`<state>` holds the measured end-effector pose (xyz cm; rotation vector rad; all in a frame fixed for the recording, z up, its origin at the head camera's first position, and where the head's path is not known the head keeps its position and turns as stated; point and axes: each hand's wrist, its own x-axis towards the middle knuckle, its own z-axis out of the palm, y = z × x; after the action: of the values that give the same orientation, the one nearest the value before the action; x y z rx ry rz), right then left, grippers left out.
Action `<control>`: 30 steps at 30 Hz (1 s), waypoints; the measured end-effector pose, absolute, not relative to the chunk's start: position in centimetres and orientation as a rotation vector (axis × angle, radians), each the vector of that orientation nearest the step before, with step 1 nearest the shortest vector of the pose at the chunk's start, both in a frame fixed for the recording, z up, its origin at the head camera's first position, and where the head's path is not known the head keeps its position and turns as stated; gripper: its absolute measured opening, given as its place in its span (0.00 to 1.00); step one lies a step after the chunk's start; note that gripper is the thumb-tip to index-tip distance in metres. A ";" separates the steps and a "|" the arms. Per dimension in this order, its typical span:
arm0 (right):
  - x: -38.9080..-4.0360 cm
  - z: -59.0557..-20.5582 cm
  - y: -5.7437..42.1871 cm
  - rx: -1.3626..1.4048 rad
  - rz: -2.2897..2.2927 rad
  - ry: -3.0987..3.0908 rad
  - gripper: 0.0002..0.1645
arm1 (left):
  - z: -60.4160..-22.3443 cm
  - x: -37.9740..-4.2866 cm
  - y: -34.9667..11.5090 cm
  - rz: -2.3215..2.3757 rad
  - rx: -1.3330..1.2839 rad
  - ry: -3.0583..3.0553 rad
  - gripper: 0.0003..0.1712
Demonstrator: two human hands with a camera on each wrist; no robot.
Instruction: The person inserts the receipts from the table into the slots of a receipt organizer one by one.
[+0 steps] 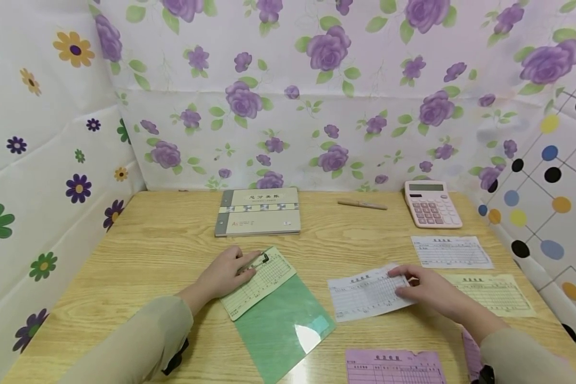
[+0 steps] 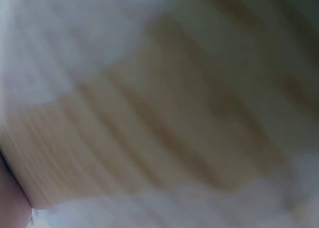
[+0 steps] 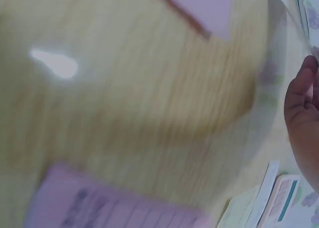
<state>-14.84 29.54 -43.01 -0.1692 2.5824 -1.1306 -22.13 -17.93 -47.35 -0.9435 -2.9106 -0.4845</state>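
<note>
A green clipboard (image 1: 283, 320) lies tilted on the table, with a pale yellow form (image 1: 273, 274) at its upper end by the small metal clip (image 1: 264, 258). My left hand (image 1: 225, 274) rests on this form's left side, its fingers reaching the clip. With thumb and fingers, my right hand (image 1: 427, 288) pinches the right edge of a white form (image 1: 365, 294), right of the clipboard. The right wrist view shows part of that right hand (image 3: 301, 113) at its edge. In the left wrist view everything is blurred.
Another white form (image 1: 453, 253), a yellow form (image 1: 492, 296) and a purple form (image 1: 393, 368) lie at the right and front. A ledger book (image 1: 259, 213), a pen (image 1: 362, 205) and a pink calculator (image 1: 432, 205) sit along the back. Patterned cloth walls surround the table.
</note>
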 end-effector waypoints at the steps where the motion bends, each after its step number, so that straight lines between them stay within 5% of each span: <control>1: -15.0 -43.0 29.3 -0.168 -1.164 2.558 0.25 | -47.3 -22.1 -17.9 -0.484 -0.948 -2.905 0.30; 20: -19.2 -40.6 22.0 -0.330 -1.343 2.467 0.19 | -47.5 -22.0 -17.9 -0.468 -0.916 -2.946 0.30; 30: -20.3 -36.9 22.3 -0.383 -1.334 2.445 0.20 | -47.3 -22.0 -17.8 -0.464 -0.937 -2.921 0.30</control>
<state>-20.33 22.27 -36.87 -0.3829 2.4447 -1.3345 -22.02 -17.82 -47.32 -0.9371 -2.9212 -0.4642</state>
